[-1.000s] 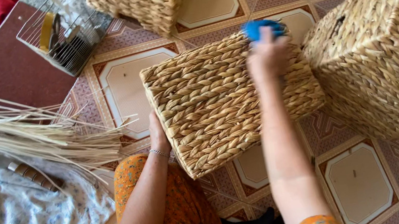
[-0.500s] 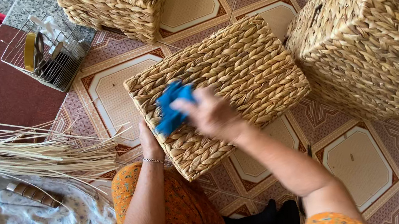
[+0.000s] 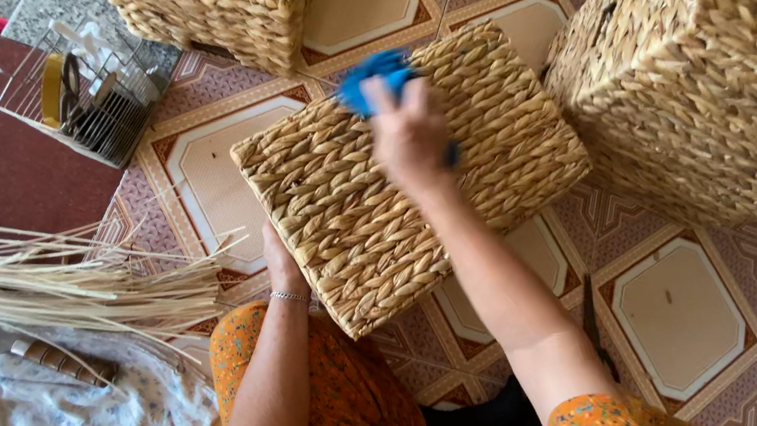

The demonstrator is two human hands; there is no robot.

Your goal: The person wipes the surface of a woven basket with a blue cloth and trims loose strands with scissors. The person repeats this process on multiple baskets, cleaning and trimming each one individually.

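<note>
- Woven basket [image 3: 367,205], straw-coloured and box-shaped, lies at the centre of the frame on the patterned tiled floor [image 3: 679,317].
- Right hand [image 3: 408,132] presses a blue cloth [image 3: 374,77] onto the basket's upper face, fingers curled around the cloth.
- Left hand [image 3: 282,271] rests against the basket's lower left edge; its fingers are hidden behind the weave, so their spread cannot be told.
- Larger woven basket [image 3: 709,59] stands just beside it at right; another basket [image 3: 214,6] sits at the top.
- Wire rack [image 3: 82,98] with tools sits upper left, pale reeds [image 3: 55,279] at left.
</note>
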